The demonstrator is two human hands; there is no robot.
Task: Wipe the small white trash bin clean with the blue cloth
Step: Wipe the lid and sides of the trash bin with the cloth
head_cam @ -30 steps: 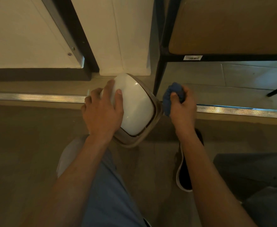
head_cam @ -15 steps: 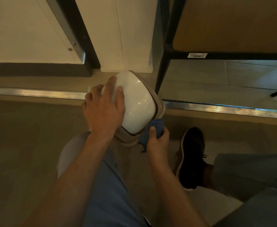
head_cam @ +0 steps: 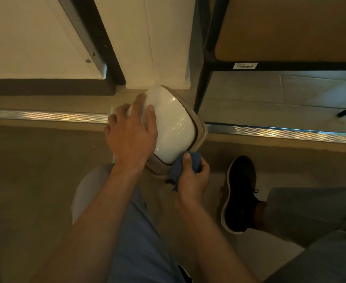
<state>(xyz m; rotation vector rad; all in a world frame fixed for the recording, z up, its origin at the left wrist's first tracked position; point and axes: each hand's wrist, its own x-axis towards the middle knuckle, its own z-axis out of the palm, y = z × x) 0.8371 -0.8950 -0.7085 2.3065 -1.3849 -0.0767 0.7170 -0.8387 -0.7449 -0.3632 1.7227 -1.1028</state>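
One view only, head camera. We see the small white trash bin [head_cam: 172, 127] tipped over above the floor [head_cam: 35, 170], just in front of a white wall column [head_cam: 147, 48] and beside a black shelf frame [head_cam: 203, 82]. Left hand [head_cam: 131, 137] rests on the bin's rounded white side, fingers [head_cam: 138, 103] spread and fairly straight, steadying it. Right hand [head_cam: 192, 176] has its fingers curled round the bunched blue cloth [head_cam: 185, 163], pressing it against the bin's lower edge by the beige rim [head_cam: 200, 131].

We judge the bin light, rigid plastic, glossy and so slippery; a flat palm on the side or a grip on the rim holds best. The cloth is soft and bunches easily.

Its long axis runs from upper left to lower right, and the rimmed end seems to point lower right, toward the black shoe [head_cam: 239, 193].
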